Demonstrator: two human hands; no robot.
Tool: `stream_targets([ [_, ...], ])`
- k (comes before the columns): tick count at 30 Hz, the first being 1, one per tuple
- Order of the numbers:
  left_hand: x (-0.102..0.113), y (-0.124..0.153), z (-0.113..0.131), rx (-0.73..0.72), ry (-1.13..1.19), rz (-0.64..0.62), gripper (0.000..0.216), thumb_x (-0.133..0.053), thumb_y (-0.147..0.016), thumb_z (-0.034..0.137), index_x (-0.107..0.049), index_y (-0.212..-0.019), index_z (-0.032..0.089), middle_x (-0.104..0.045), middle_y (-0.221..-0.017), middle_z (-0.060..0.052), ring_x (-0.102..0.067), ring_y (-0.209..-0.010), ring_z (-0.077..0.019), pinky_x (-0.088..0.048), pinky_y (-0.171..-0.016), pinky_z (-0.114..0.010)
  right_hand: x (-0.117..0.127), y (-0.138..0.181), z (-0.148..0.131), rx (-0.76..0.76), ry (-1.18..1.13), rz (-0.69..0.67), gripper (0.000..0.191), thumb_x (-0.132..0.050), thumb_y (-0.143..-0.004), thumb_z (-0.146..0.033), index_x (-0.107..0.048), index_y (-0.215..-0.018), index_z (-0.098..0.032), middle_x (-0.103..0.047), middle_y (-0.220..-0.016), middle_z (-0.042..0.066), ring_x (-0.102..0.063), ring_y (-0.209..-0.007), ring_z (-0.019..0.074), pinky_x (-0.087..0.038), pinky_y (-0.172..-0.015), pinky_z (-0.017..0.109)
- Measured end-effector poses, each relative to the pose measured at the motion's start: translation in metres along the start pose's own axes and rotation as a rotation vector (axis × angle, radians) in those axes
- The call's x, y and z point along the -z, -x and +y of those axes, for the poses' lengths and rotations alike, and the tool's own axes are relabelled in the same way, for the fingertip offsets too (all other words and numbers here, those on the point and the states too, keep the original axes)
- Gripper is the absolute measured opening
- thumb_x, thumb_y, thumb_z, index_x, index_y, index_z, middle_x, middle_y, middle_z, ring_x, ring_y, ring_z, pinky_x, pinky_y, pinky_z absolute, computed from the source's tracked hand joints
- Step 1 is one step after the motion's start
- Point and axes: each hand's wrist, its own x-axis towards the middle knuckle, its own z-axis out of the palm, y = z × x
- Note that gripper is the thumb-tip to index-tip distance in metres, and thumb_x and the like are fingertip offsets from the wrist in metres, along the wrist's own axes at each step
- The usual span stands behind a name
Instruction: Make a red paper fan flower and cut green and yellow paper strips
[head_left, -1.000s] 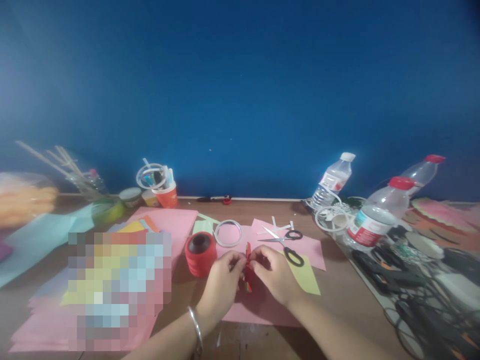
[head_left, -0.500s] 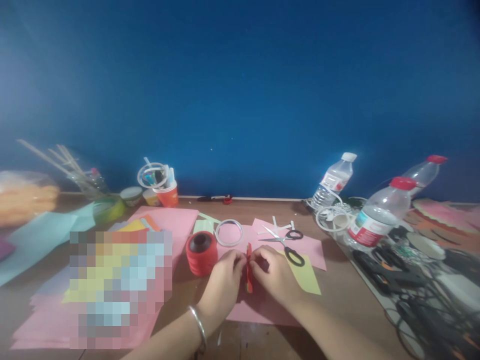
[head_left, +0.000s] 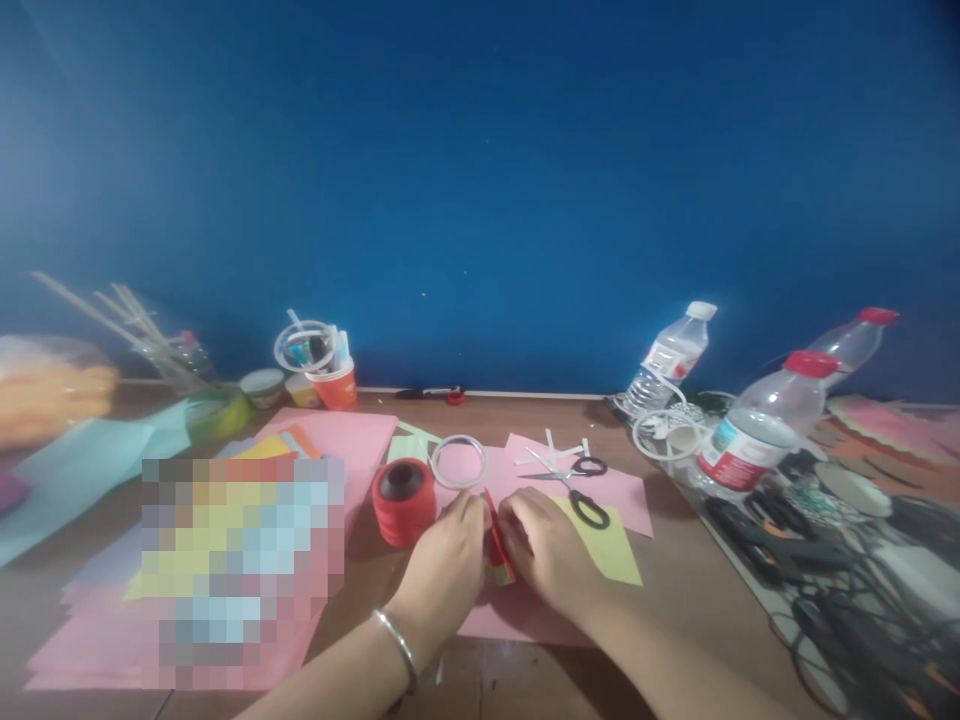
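Between my hands is a narrow folded red paper piece (head_left: 499, 550) with some green-yellow showing at its near end. My left hand (head_left: 457, 540), with a silver bangle at the wrist, has its fingers closed on the paper's left side. My right hand (head_left: 544, 540) is curled with bent fingers against the right side. Its fingertips are partly hidden. Pink paper (head_left: 517, 618) lies under both hands. Left of them stands a red spool of thread (head_left: 405, 505). Beyond them lie a roll of tape (head_left: 459, 462) and open scissors (head_left: 577, 487), partly over a yellow sheet (head_left: 611, 550).
A stack of pink paper (head_left: 292, 600) lies at left, partly pixelated. An orange cup (head_left: 334, 385) of pens stands at the back. On the right are plastic bottles (head_left: 765, 420) and black tools with tangled cables (head_left: 795, 545). A blue wall (head_left: 480, 200) closes off the back.
The red paper has gone from upright in view to slanted, its near end shifted right and showing more green-yellow. My left fingers have moved further over it. The other things stay put.
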Motion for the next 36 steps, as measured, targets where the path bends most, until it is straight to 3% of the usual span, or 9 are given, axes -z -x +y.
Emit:
stream_targets([
  [9, 0.008, 0.001, 0.001, -0.015, -0.012, -0.048, 0.026, -0.039, -0.07, -0.002, -0.049, -0.086, 0.016, -0.053, -0.085, -0.005, -0.051, -0.079, -0.0189, -0.042, -0.071, -0.031, -0.001, 0.001, 0.002, -0.055, -0.082, 0.011, 0.014, -0.042, -0.081, -0.011, -0.052, -0.074, -0.018, -0.057, -0.076, 0.003, -0.051, -0.073, 0.0167, -0.038, -0.066, 0.027],
  [12, 0.013, -0.001, 0.0, -0.028, 0.049, -0.066, 0.019, -0.041, -0.074, 0.002, -0.051, -0.079, 0.017, -0.054, -0.081, -0.003, -0.052, -0.077, -0.0177, -0.042, -0.07, -0.029, 0.0, 0.001, 0.005, -0.102, -0.157, 0.035, 0.015, -0.045, -0.081, -0.013, -0.056, -0.073, -0.019, -0.059, -0.075, 0.002, -0.053, -0.073, 0.0162, -0.038, -0.067, 0.027],
  [17, 0.014, -0.004, -0.002, -0.033, 0.132, -0.026, 0.025, -0.032, -0.082, 0.004, -0.054, -0.082, 0.017, -0.055, -0.085, -0.003, -0.053, -0.076, -0.0149, -0.043, -0.071, -0.026, 0.0, 0.0, 0.01, -0.145, -0.168, 0.055, 0.015, -0.049, -0.078, -0.015, -0.062, -0.072, -0.018, -0.063, -0.074, 0.003, -0.056, -0.072, 0.0169, -0.039, -0.068, 0.027],
  [23, 0.015, -0.002, 0.0, 0.032, -0.142, -0.055, 0.027, -0.034, -0.073, -0.002, -0.055, -0.081, 0.014, -0.055, -0.081, -0.008, -0.052, -0.079, -0.0216, -0.043, -0.071, -0.033, -0.001, -0.001, 0.013, -0.206, -0.084, 0.072, 0.016, -0.048, -0.076, -0.014, -0.063, -0.071, -0.018, -0.064, -0.072, 0.003, -0.056, -0.071, 0.0172, -0.039, -0.066, 0.026],
  [29, 0.012, 0.001, -0.001, 0.075, -0.221, -0.015, 0.034, -0.033, -0.069, -0.004, -0.055, -0.087, 0.014, -0.057, -0.082, -0.01, -0.055, -0.08, -0.0226, -0.044, -0.071, -0.031, 0.0, -0.001, 0.014, -0.213, -0.007, 0.051, 0.018, -0.047, -0.073, -0.012, -0.062, -0.064, -0.018, -0.063, -0.068, 0.004, -0.055, -0.067, 0.0168, -0.038, -0.061, 0.025],
  [36, 0.013, -0.002, -0.003, 0.116, -0.247, -0.108, 0.031, -0.033, -0.071, -0.005, -0.053, -0.087, 0.013, -0.057, -0.082, -0.008, -0.057, -0.073, -0.0193, -0.044, -0.064, -0.028, 0.0, -0.001, 0.013, -0.186, 0.025, 0.037, 0.016, -0.049, -0.072, -0.013, -0.061, -0.063, -0.017, -0.062, -0.066, 0.004, -0.055, -0.064, 0.0169, -0.037, -0.059, 0.025],
])
